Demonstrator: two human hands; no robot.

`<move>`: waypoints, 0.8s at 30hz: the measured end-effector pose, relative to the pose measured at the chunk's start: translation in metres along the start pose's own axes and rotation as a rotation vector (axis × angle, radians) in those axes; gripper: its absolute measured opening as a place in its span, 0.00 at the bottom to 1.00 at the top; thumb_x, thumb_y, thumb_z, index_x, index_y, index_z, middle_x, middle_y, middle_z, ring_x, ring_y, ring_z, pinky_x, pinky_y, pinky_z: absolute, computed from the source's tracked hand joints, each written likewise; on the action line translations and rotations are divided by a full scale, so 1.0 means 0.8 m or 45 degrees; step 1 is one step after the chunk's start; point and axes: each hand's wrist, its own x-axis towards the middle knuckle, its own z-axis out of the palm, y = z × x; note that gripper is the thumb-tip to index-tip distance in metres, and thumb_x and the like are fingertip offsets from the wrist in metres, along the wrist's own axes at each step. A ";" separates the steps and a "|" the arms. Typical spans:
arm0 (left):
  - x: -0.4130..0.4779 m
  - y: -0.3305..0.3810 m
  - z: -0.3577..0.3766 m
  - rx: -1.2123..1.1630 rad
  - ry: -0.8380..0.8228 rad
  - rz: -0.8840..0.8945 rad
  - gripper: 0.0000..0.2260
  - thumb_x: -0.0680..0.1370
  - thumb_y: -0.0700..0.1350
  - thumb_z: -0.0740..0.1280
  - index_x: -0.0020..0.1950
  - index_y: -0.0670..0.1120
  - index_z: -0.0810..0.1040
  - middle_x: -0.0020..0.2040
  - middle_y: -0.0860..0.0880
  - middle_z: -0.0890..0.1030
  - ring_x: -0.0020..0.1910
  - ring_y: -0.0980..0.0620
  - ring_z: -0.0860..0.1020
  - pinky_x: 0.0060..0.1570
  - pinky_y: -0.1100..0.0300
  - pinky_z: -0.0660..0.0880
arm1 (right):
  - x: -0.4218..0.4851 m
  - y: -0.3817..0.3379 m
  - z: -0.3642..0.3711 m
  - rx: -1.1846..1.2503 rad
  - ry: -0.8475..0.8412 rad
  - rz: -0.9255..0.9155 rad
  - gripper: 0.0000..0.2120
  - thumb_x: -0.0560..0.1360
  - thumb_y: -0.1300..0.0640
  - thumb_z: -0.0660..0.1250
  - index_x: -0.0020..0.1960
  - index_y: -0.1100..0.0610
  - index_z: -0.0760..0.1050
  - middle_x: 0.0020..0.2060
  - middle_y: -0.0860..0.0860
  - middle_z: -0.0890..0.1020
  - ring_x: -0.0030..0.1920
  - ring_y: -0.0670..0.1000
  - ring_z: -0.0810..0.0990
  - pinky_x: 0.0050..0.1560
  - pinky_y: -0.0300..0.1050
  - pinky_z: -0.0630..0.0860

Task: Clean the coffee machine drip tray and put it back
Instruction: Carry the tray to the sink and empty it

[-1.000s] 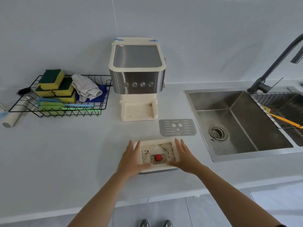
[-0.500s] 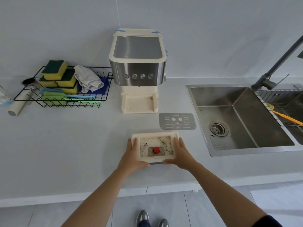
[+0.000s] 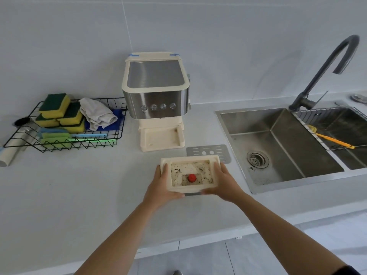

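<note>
Left hand [image 3: 158,185] and right hand [image 3: 225,182] each grasp a side of the one stained drip tray [image 3: 190,160] in front of the coffee machine [image 3: 156,96], tray corner hiding part of the single grate [image 3: 208,150], thumbs tucked under, unseen.

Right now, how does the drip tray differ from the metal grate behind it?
The drip tray is deep cream plastic; the metal grate is a flat grey sheet with slots and holes. The drip tray is speckled with dark dirt and holds a red knob; the metal grate looks clean. The left hand and right hand grip the drip tray; the metal grate lies untouched on the counter. Both are rectangular and off the coffee machine.
</note>
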 end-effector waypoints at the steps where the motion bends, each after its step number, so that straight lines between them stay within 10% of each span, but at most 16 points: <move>1: 0.005 0.005 -0.002 0.010 -0.001 0.013 0.53 0.61 0.54 0.76 0.75 0.47 0.46 0.69 0.51 0.57 0.65 0.51 0.66 0.54 0.59 0.70 | 0.001 0.001 -0.006 -0.010 0.013 0.004 0.46 0.60 0.47 0.78 0.67 0.55 0.54 0.65 0.52 0.61 0.58 0.50 0.70 0.51 0.44 0.79; 24: 0.165 0.209 0.089 0.135 -0.035 0.067 0.52 0.60 0.61 0.75 0.75 0.47 0.50 0.70 0.53 0.61 0.64 0.50 0.69 0.53 0.59 0.69 | 0.062 0.162 -0.204 -0.116 0.104 0.189 0.44 0.61 0.43 0.75 0.68 0.57 0.58 0.63 0.51 0.68 0.52 0.48 0.72 0.43 0.37 0.76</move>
